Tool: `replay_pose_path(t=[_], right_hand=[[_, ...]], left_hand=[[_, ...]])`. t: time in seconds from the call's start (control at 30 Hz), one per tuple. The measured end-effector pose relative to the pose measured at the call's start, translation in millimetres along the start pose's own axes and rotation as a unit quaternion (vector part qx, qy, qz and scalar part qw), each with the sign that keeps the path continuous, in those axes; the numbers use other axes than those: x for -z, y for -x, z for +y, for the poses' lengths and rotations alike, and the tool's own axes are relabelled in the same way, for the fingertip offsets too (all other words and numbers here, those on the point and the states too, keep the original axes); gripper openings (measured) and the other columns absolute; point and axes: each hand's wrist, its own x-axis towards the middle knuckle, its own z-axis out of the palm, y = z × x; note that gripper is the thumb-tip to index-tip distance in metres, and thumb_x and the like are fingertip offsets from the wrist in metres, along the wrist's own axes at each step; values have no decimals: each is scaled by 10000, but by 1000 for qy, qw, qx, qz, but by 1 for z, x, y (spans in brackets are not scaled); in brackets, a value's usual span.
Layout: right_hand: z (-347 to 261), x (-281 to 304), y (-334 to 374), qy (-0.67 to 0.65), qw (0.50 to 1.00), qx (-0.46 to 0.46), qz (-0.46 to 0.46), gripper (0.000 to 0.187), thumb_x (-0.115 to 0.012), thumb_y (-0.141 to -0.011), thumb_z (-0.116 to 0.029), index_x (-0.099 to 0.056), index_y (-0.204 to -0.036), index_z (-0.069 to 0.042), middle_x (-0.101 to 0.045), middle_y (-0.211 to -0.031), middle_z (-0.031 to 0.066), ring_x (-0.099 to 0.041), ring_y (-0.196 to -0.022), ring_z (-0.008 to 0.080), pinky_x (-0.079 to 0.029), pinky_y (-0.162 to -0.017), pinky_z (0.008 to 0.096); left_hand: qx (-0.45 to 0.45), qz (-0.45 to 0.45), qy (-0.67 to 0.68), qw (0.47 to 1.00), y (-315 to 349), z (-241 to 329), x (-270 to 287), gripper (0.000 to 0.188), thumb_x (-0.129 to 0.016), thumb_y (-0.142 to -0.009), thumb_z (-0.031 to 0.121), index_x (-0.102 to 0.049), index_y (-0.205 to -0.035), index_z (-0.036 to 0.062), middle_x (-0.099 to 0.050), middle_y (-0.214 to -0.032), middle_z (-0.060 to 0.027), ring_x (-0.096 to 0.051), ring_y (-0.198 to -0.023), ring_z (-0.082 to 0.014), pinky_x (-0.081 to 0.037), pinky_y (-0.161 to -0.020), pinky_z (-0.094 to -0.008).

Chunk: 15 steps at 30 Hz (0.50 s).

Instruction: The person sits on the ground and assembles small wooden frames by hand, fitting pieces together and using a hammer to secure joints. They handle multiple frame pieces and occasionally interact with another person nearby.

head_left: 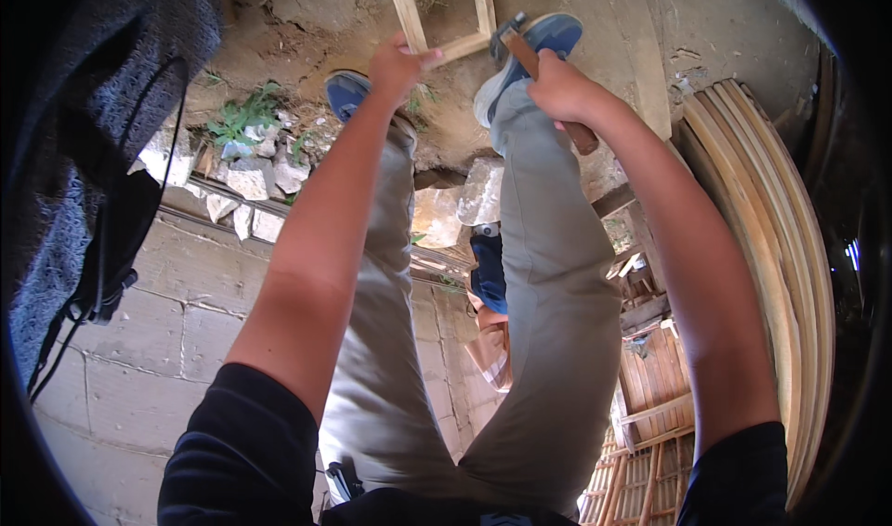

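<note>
My left hand [398, 69] is closed on the near left corner of a small square wooden frame [465, 46], thumb lying along its near bar. The frame is made of pale strips and has an open middle; its far edge meets the top of the view. In my right hand [559, 87] is a hammer [522, 52], gripped round its brown wooden handle. The dark metal head points away from me, close to the frame's near right corner and over my right shoe [550, 35]. I cannot tell whether the head touches the frame.
Long curved-looking boards [757, 247] are stacked at the right. Broken stones [251, 177] and a green weed [243, 122] lie left of my left shoe [347, 92]. A block wall [139, 331] and slatted wooden pieces [655, 368] show lower down. Dark fabric [177, 33] hangs at far left.
</note>
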Motion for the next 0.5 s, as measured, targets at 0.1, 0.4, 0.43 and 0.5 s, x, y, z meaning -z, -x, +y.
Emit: replay_pose_path(t=[0.1,0.4,0.43,0.5], right_hand=[[-17,-8,2,33,999,16,0,365,-493,-917,-69,-405,-1244,68,-627,-834,203,-629,-574,264,-498,-504,394],[-71,26,-11,175,980,-21,-96,199,-489,-899,-59,-650,-840,42,-683,-792,128,-667,-615,241,-539,-539,410],[-77,26,-13,198,974,-19,-108,211,-481,-903,-64,-645,-815,36,-677,-770,118,-664,-612,234,-538,-540,406],[-89,21,-15,268,957,-16,-107,221,-477,-914,-86,-637,-802,17,-667,-750,99,-655,-615,222,-536,-545,399]], left_hand=[[-49,41,-26,998,-17,-25,11,585,-918,-680,366,-714,-1126,48,-750,-955,-97,-715,-873,-182,-547,-768,-337],[-59,97,-217,970,-6,10,22,525,-850,-741,393,-719,-1167,114,-756,-946,-96,-726,-859,-227,-551,-785,-372],[-54,107,-208,971,-5,9,23,508,-850,-741,382,-726,-1163,128,-756,-934,-91,-726,-851,-230,-552,-786,-376],[-42,118,-187,974,-4,8,24,475,-849,-741,362,-740,-1151,150,-758,-918,-86,-727,-837,-231,-552,-783,-377]])
